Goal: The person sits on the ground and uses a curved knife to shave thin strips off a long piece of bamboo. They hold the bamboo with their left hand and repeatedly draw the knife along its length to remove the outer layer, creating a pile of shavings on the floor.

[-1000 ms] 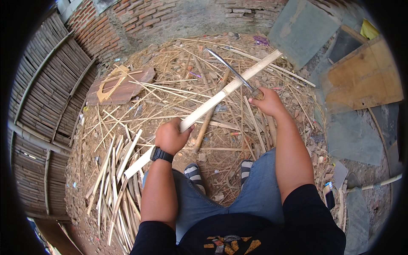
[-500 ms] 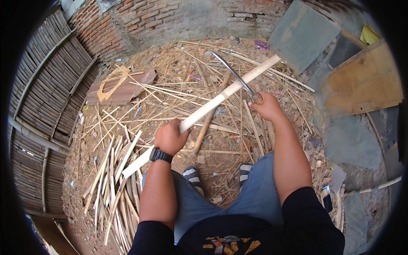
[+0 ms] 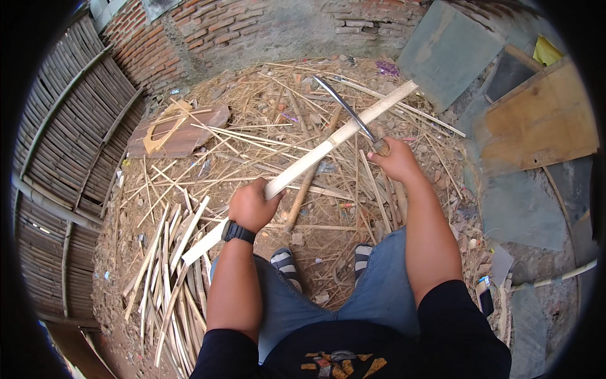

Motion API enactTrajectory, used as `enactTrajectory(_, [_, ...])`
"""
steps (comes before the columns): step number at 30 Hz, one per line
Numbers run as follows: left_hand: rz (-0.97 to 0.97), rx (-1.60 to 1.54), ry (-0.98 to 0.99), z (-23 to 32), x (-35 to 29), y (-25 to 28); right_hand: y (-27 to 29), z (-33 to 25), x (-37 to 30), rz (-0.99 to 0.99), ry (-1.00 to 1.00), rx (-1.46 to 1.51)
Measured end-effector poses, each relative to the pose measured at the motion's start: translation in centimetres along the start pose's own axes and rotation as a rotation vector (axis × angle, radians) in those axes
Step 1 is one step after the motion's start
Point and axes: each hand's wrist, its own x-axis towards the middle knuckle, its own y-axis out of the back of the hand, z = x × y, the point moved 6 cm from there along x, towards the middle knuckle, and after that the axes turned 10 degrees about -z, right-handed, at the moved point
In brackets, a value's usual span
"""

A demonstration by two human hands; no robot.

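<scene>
A long pale bamboo strip (image 3: 302, 163) slants across the middle, from low on the left up to the far right. My left hand (image 3: 251, 206) is closed around it near its lower end, a black watch on the wrist. My right hand (image 3: 398, 160) grips the wooden handle of a machete (image 3: 344, 104), whose dark curved blade crosses the strip toward the upper left. The blade appears to rest against the strip's face just left of the handle; the exact contact is too small to tell.
Split bamboo strips (image 3: 170, 278) lie heaped beside my left leg. A round pole (image 3: 303, 192) lies on the littered ground before my feet. Bamboo fencing (image 3: 79, 120) stands at the left, a brick wall (image 3: 252, 28) behind, and grey sheets (image 3: 451, 50) with a brown board (image 3: 536, 120) at the right.
Almost nothing differs: both hands keep their grips, and the machete's tip sits very slightly farther right. The strip stays nearly still.
</scene>
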Motion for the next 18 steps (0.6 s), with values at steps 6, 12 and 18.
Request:
enactTrajectory(6, [-0.003, -0.021, 0.009, 0.5, -0.3, 0.2, 0.2, -0.6, -0.1, -0.122, 0.012, 0.029])
enactTrajectory(12, [0.01, 0.029, -0.019, 0.1, -0.1, 0.2, -0.8, -0.1, 0.3, -0.058, 0.013, -0.017])
enactTrajectory(18, [-0.009, 0.023, 0.0, 0.4, -0.2, 0.2, -0.3, -1.4, -0.1, -0.148, -0.026, -0.002])
